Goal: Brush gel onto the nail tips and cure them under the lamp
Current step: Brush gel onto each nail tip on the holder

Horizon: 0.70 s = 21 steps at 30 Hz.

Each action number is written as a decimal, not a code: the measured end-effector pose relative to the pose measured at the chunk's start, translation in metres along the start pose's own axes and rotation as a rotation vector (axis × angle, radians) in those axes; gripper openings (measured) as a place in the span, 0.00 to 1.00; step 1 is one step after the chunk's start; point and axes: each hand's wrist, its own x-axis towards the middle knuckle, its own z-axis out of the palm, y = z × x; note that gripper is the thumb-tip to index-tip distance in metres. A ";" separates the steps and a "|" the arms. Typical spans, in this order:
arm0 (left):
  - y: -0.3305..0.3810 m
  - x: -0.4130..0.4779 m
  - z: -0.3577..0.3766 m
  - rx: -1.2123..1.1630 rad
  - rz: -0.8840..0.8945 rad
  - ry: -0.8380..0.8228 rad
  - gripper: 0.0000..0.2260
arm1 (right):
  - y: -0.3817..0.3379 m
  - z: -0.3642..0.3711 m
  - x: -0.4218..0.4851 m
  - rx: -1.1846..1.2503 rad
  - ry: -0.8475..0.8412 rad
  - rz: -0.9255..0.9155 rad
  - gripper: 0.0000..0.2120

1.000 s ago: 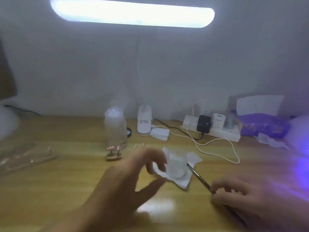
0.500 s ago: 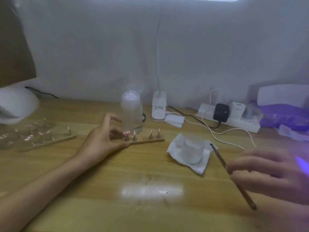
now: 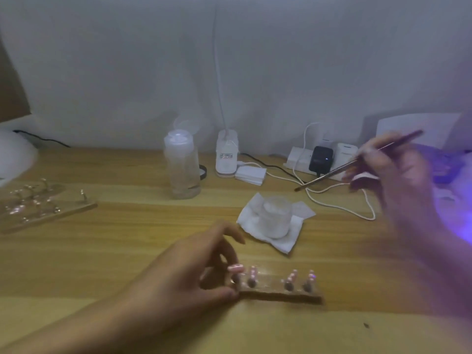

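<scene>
Desk (image 3: 102,251): left hand (image 3: 189,272) pinches strip (image 3: 281,290); right (image 3: 398,180), brush (image 3: 329,176).

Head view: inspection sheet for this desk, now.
Surface: wooden table, lit violet at right edge.
Job's things: nail-tip strip near front, four tips on stands; brush off the table; frosted jar on tissue.
Clutter: clear bottle; second rack far left.
Hands: left hand pinches strip's left end; right hand holds brush, raised.
Cables: white cable loops from power strip; black cable at far left.
Surroundings: pale wall behind.
</scene>
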 end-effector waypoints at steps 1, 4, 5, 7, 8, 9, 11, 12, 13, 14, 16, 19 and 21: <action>0.006 0.006 0.008 0.046 0.034 0.007 0.25 | 0.000 0.009 -0.003 -0.023 -0.063 0.004 0.02; 0.010 0.013 0.013 0.141 0.088 0.039 0.25 | 0.005 0.018 -0.012 -0.041 -0.172 -0.007 0.02; 0.009 0.013 0.011 0.129 0.077 0.043 0.24 | 0.004 0.018 -0.012 -0.058 -0.202 -0.027 0.03; 0.004 0.011 0.008 0.042 0.050 0.026 0.21 | 0.006 0.023 -0.016 -0.128 -0.281 -0.041 0.06; 0.003 0.011 0.007 -0.019 0.047 0.016 0.19 | 0.006 0.025 -0.016 -0.140 -0.300 -0.027 0.07; 0.002 0.010 0.006 -0.071 0.046 0.017 0.15 | 0.007 0.027 -0.016 -0.135 -0.320 -0.011 0.08; 0.003 0.012 0.007 -0.128 0.029 0.031 0.10 | 0.008 0.030 -0.015 -0.150 -0.348 0.016 0.07; 0.004 0.013 0.007 -0.146 0.021 0.034 0.08 | 0.008 0.031 -0.014 -0.158 -0.363 0.027 0.06; 0.004 0.014 0.008 -0.168 0.010 0.032 0.06 | 0.008 0.032 -0.015 -0.169 -0.370 0.037 0.05; 0.003 0.014 0.008 -0.194 -0.006 0.026 0.06 | 0.009 0.032 -0.015 -0.175 -0.379 0.045 0.04; 0.003 0.015 0.008 -0.244 -0.035 0.011 0.06 | 0.009 0.033 -0.016 -0.186 -0.395 0.070 0.03; 0.002 0.016 0.007 -0.230 -0.041 -0.008 0.08 | 0.009 0.033 -0.017 -0.168 -0.431 0.106 0.04; 0.002 0.015 0.007 -0.179 -0.023 0.000 0.09 | 0.008 0.032 -0.017 -0.142 -0.421 0.112 0.04</action>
